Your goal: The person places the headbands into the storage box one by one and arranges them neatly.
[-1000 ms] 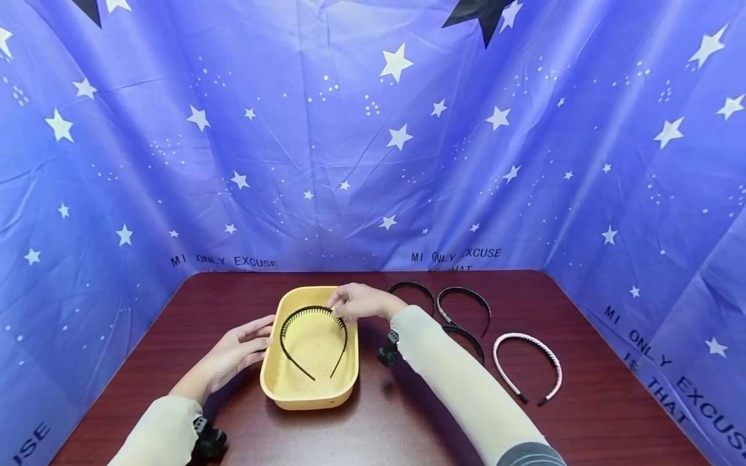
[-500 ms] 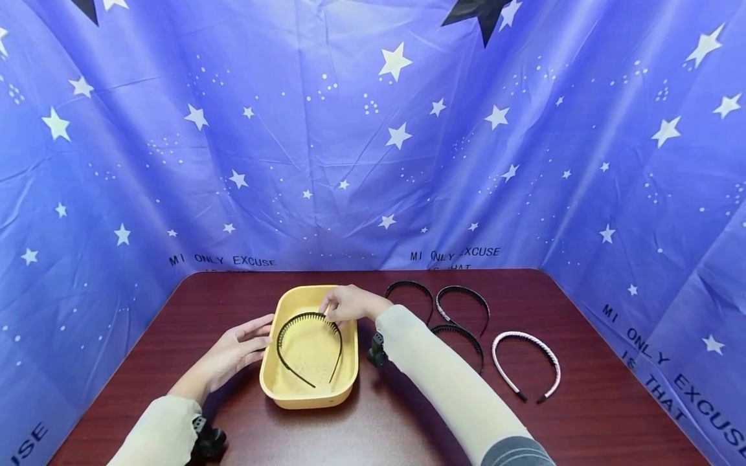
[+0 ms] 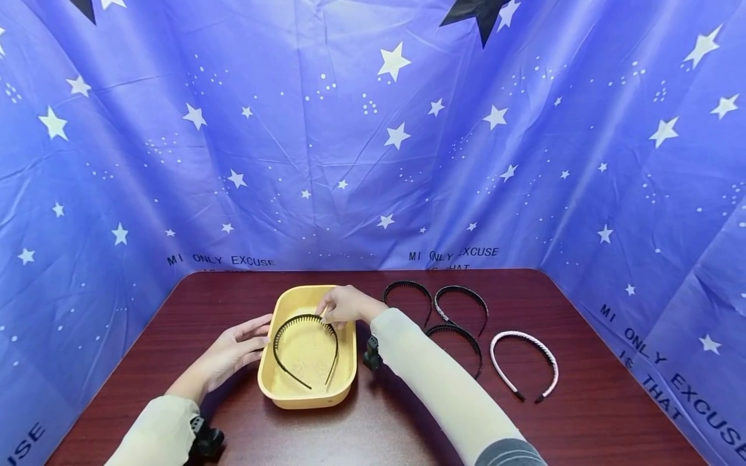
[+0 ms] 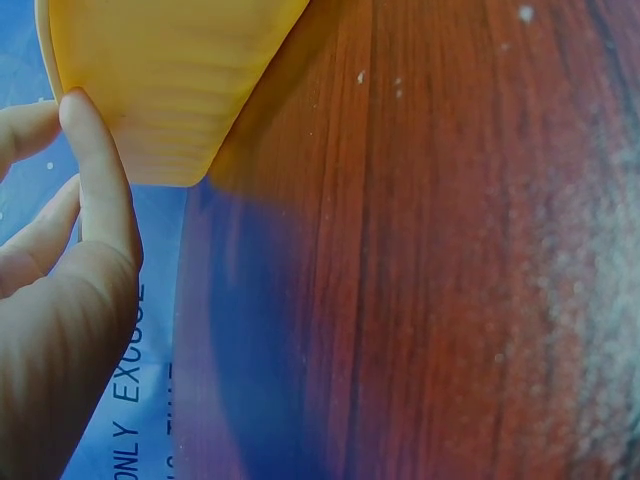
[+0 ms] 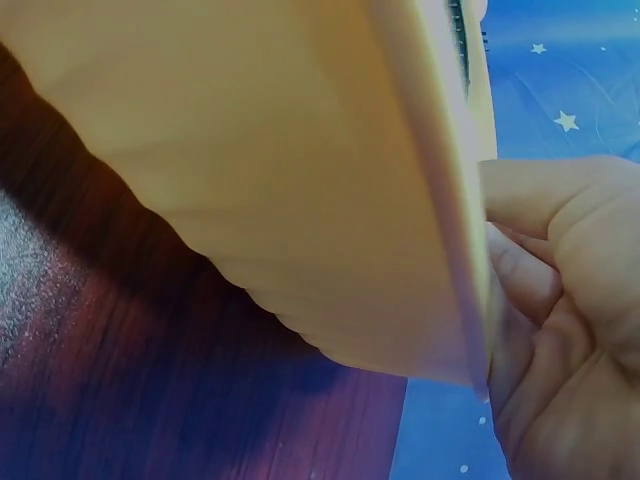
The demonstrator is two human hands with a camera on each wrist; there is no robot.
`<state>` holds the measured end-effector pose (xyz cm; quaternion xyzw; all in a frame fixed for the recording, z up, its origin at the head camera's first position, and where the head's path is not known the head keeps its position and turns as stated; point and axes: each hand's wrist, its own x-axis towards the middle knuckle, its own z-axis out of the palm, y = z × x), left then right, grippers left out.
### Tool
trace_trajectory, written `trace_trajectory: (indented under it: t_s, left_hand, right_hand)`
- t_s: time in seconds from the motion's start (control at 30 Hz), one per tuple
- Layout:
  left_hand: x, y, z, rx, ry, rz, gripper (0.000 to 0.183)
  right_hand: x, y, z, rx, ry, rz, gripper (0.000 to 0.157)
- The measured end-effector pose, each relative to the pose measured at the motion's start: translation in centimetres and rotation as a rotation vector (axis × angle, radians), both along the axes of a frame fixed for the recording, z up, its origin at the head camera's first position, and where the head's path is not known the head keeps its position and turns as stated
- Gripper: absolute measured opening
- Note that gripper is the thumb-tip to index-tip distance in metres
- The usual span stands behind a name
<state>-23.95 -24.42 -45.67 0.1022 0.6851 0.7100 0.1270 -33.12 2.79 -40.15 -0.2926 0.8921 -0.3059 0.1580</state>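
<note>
A black toothed headband [image 3: 279, 331] is inside the yellow plastic basin [image 3: 307, 402], its arch toward the back and its two ends toward the person. My right hand [image 3: 350, 304] reaches over the basin's right rim and pinches the band at the right of its arch. In the right wrist view the basin wall hides most of the headband, and the fingertips are behind the rim. On the left side, my left hand [image 3: 233, 351] touches the basin's rim with extended fingers; the left wrist view shows its thumb [image 4: 98, 165] against the outer wall.
Right of the basin lie a black toothed headband [image 3: 408, 283], a patterned headband [image 3: 463, 289], another black one [image 3: 457, 329] partly behind the right sleeve, and a pale pink braided one [image 3: 524, 334]. A star-printed blue curtain [image 3: 326, 162] stands around the dark red table [image 3: 245, 414].
My right hand has moved slightly left and lowered the headband toward the near part of the basin, still pinching it. The left hand has stayed at the rim.
</note>
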Motion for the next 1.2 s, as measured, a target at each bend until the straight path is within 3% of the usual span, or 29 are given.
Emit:
trace_trajectory:
  t_s: [0.43,1.2]
  left_hand:
    - [0.1,-0.1,0.0,-0.003,-0.001,-0.010,0.068]
    - [0.1,-0.2,0.1,-0.003,0.011,-0.020,0.067]
  right_hand:
    - [0.4,-1.0,-0.5,0.186,0.126,-0.057,0.011]
    - [0.6,-1.3,-0.9,0.232,0.156,-0.093,0.012]
